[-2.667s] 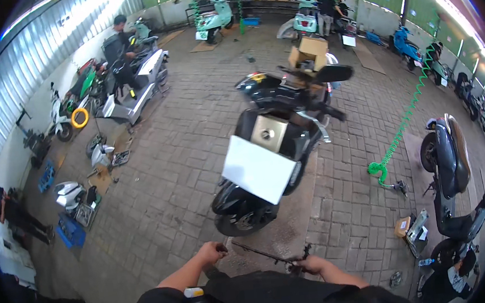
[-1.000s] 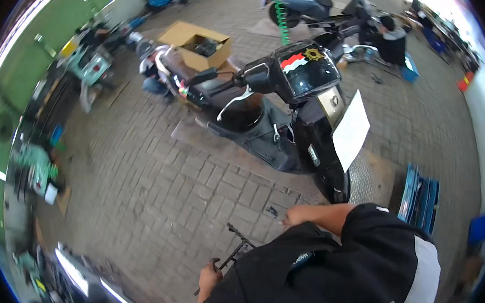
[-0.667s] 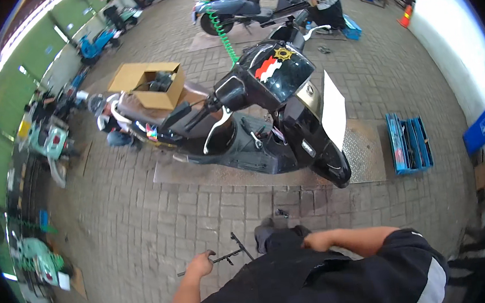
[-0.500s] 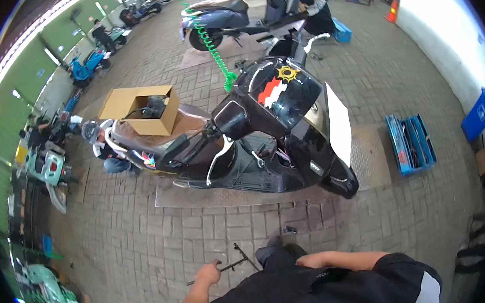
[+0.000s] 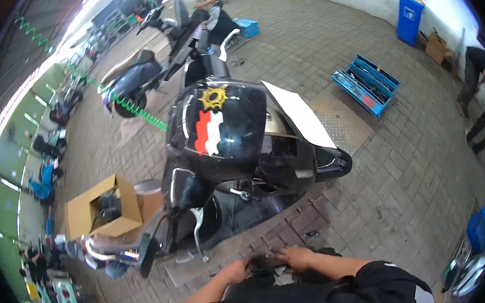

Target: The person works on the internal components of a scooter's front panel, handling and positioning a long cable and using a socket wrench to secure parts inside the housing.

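Observation:
Low in front of my body, my left hand [image 5: 239, 271] is closed at the left side of a dark thing [image 5: 265, 261] that is too blurred to name. Opposite it, my right hand [image 5: 296, 257] is curled, its fingers against the same dark thing. Just beyond both hands stands a black scooter [image 5: 283, 165]. Its front cover [image 5: 235, 132] carries a red and white patch and a gold emblem. A brake lever [image 5: 199, 229] on its handlebar points toward me. The long thin tool seen earlier cannot be made out.
An open cardboard box [image 5: 79, 215] with a dark part inside sits on the scooter's seat. A blue toolbox [image 5: 383, 97] with tools lies to the right. A green coiled hose [image 5: 142, 114] hangs behind. A second scooter [image 5: 137, 74] and people are farther off.
My view has shifted toward the scooter and turned right. My left hand, which held a thin dark T-shaped tool out to the left, has come in beside my right hand.

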The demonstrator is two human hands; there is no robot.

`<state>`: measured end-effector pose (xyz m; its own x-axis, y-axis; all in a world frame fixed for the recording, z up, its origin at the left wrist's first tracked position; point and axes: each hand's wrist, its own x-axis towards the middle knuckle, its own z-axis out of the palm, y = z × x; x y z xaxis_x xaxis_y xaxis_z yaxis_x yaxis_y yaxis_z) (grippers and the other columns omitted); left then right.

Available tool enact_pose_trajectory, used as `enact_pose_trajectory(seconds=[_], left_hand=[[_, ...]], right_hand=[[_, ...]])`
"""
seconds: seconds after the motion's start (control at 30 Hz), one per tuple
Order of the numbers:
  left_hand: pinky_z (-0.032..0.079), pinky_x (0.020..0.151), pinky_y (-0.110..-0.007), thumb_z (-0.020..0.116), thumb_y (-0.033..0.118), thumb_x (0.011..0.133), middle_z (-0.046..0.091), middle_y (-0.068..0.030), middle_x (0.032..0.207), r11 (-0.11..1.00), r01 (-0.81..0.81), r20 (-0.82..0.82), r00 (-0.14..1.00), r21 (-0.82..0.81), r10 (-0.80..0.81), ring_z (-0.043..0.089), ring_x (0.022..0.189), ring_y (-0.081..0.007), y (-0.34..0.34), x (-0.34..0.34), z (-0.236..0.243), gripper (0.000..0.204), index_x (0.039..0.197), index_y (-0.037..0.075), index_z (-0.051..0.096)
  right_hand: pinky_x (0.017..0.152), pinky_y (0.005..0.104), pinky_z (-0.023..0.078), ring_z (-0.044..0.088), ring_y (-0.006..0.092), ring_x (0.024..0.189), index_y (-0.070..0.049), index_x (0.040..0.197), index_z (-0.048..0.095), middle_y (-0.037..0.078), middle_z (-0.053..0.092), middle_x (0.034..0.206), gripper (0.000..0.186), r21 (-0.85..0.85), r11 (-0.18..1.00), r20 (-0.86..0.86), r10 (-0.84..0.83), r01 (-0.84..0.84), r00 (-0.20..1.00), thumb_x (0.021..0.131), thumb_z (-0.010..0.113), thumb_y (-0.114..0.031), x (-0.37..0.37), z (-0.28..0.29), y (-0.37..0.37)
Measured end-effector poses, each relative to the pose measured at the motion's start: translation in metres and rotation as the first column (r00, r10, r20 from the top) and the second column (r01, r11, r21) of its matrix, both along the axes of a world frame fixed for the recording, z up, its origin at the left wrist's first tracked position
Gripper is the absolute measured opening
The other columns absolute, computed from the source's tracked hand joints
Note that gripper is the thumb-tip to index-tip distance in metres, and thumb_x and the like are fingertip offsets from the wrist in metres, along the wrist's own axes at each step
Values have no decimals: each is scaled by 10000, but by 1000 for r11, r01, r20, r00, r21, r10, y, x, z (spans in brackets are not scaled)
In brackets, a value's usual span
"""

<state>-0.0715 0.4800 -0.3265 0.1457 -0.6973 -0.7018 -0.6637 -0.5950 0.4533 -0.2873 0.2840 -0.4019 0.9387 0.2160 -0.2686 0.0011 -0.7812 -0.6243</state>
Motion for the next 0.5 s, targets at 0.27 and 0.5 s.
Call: enact_pose_trajectory(seconds=[0.27,0.5], left_hand=[[537,799,-510,580,131,896,724,-225,1024,930,365,74,927,36,-367,687,939,-448,-72,72,-95,453,1345,171,630],[556,767,-442,649,30,782,712,-175,931,743,236,412,909,-626,59,692,889,-383,-94,181,-75,332,1105,76,712]], right_hand=[[928,492,527,664,425,1072,-88,1278,680,245,707,1134,610,286,874,-250,-326,392,912,952,588,-595,71,-203,61],[851,452,525,696,359,997,-119,1249,703,207,738,1076,602,355,838,-508,-199,414,838,953,578,-628,77,-290,-2]])
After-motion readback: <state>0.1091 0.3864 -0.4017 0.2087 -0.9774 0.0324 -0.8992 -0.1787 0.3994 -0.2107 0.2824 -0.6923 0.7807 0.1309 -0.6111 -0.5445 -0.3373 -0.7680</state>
